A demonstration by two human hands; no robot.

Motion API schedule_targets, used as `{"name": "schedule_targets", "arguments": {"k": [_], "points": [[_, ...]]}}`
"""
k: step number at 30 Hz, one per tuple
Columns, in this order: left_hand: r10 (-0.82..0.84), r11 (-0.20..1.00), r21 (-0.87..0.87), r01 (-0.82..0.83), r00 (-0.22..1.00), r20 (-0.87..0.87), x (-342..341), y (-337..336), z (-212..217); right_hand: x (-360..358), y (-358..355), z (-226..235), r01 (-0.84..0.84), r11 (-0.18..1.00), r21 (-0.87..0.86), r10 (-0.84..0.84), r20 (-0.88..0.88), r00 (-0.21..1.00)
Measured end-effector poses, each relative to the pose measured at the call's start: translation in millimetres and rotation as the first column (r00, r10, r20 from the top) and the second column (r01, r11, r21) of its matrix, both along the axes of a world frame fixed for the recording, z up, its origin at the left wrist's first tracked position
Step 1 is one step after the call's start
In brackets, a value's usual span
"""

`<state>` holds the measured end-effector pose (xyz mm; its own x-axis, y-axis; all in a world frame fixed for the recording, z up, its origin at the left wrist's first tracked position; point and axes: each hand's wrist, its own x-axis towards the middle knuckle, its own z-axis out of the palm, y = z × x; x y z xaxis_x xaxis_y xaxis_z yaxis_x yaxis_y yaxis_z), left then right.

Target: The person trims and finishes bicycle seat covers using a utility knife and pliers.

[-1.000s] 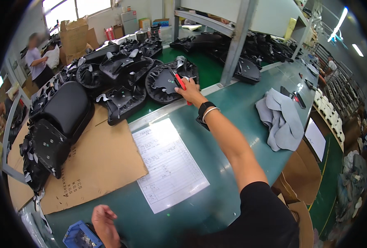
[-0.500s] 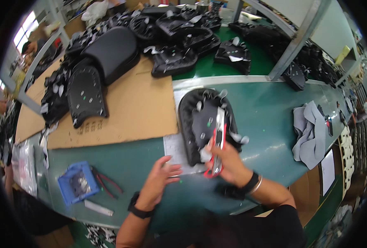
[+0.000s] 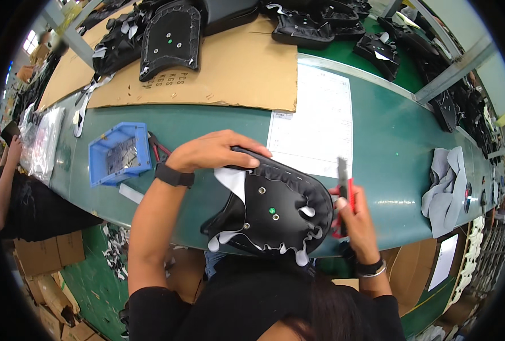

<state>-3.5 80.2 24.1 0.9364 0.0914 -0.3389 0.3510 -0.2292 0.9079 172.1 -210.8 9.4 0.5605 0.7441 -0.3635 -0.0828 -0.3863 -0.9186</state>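
A black padded seat cushion [image 3: 252, 206] lies tilted across the table's near edge, underside up. Its gathered cover edge carries several white tabs, and metal-ringed holes and a green dot show on the panel. My left hand [image 3: 218, 152] grips the cushion's far left edge, fingers over the rim. In my right hand [image 3: 357, 219], just beyond the cushion's rounded right end, is a red-handled tool [image 3: 343, 196] pointing away from me. Motion blurs its metal end, so its exact kind cannot be told.
Behind the cushion lies a white printed sheet [image 3: 315, 122]. A blue bin [image 3: 96, 162] of small metal pieces and red-handled pliers [image 3: 159, 149] stand left. Cardboard [image 3: 229, 91] bears more black cushions [image 3: 170, 40]. Grey fabric pieces [image 3: 447, 190] lie right. Another person's arm [image 3: 8, 165] shows far left.
The cushion has come nearer and turned, its rounded end now to the right, uncovering the sheet. My left hand has taken hold of it. The red-handled tool has moved right of it.
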Motion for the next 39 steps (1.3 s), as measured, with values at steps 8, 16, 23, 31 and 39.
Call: {"name": "schedule_targets", "arguments": {"k": [8,16,23,31,39], "points": [[-0.063,0.569,0.800,-0.193,0.959,0.276,-35,-137,-28,-20,-26,-5,-0.206,0.967,-0.152,0.211,0.023,0.977],[0.066,0.611,0.691,-0.387,0.894,0.442,-45,-138,-49,-18,54,35,-0.521,0.649,-0.555,0.749,0.588,0.306],[0.175,0.624,0.655,-0.426,0.893,0.414,-43,-136,-47,-20,14,41,-0.560,0.532,-0.635,0.843,0.460,0.279],[-0.029,0.555,0.805,-0.212,0.962,0.273,-23,-113,-4,-28,-27,60,-0.498,0.613,-0.613,0.778,0.362,0.513],[-0.099,0.951,0.289,-0.106,0.785,0.612,-2,-112,-39,-24,-35,42,-0.475,0.708,-0.522,0.706,0.514,0.487]]}}
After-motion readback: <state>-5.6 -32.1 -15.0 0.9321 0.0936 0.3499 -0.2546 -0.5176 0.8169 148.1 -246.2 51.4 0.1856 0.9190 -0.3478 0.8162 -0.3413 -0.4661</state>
